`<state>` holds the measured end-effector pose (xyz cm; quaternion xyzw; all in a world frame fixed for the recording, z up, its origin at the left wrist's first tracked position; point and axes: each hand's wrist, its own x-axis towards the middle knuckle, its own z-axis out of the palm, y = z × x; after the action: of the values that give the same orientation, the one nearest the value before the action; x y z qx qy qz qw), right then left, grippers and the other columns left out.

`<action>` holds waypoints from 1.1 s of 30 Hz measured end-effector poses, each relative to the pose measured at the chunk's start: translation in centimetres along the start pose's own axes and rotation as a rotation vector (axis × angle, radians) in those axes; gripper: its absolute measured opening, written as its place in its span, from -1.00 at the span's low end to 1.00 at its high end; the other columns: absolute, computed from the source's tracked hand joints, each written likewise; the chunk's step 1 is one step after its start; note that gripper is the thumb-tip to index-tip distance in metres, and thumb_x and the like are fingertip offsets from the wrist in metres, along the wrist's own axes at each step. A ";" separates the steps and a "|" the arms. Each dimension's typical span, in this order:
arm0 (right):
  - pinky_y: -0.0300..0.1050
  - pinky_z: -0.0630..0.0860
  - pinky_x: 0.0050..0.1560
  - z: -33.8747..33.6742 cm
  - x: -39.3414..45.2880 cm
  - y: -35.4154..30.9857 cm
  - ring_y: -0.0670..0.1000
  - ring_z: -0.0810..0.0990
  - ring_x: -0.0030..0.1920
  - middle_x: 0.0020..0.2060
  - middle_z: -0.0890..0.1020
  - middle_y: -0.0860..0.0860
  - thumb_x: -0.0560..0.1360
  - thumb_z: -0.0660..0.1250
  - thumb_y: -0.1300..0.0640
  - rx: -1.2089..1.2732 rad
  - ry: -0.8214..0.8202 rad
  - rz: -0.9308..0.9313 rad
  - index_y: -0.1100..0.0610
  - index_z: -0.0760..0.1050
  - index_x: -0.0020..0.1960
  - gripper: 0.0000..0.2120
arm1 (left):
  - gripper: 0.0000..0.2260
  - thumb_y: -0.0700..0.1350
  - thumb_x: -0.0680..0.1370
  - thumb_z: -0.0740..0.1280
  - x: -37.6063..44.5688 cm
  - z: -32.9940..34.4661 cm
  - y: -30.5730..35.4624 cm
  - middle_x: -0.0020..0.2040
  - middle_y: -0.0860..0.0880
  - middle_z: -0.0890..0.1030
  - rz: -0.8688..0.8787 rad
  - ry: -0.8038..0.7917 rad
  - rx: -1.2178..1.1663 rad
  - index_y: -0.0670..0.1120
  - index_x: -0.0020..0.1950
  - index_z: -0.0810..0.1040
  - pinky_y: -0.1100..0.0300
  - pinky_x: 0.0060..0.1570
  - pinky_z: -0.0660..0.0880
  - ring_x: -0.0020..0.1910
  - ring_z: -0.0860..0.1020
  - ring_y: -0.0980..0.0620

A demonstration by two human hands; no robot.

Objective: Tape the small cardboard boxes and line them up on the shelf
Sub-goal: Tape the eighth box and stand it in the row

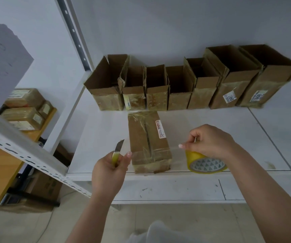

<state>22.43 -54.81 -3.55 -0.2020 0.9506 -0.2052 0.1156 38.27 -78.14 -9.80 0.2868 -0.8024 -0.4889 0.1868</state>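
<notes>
A small closed cardboard box, wrapped in glossy clear tape and probably light, stiff-walled and somewhat slippery, is shown lying near the front edge of the white shelf, before a row of open boxes; it is best taken by its two long sides. A yellow-handled knife is gripped in the left hand. A strip of film, drawn from the tape roll, is pinched by the right hand.
</notes>
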 end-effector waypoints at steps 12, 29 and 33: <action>-0.23 0.20 -0.36 4.4 1.2 -0.2 -0.23 0.43 -0.29 -0.32 0.54 -0.20 0.40 0.33 -0.37 -0.261 -0.056 0.050 -0.06 0.49 -0.27 -0.62 | -0.58 0.18 0.53 0.30 -0.9 3.2 -3.9 -0.47 0.11 0.50 -0.255 -0.115 -0.260 -0.01 -0.45 0.45 0.19 -0.23 0.35 -0.45 0.43 0.22; -0.22 0.24 -0.35 4.1 1.3 -0.2 -0.21 0.46 -0.28 -0.31 0.54 -0.20 0.42 0.31 -0.36 -0.276 -0.085 0.050 -0.08 0.47 -0.27 -0.64 | -0.73 0.07 0.57 0.33 -1.2 2.3 -4.6 -0.33 0.01 0.52 -0.263 -0.034 -0.108 -0.12 -0.14 0.51 0.16 -0.29 0.40 -0.30 0.47 -0.01; -0.21 0.24 -0.35 4.2 1.2 -0.3 -0.21 0.45 -0.25 -0.27 0.54 -0.20 0.41 0.33 -0.35 -0.250 -0.093 0.053 -0.08 0.49 -0.23 -0.66 | -0.66 0.03 0.67 0.12 1.2 0.7 1.5 -0.36 0.01 0.44 0.034 -0.132 -0.193 -0.14 -0.16 0.47 0.24 -0.32 0.36 -0.37 0.38 0.07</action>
<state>22.71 -57.01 -7.33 -0.1991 0.9674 -0.0726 0.1388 36.54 -77.97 -8.76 0.2208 -0.7671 -0.5783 0.1685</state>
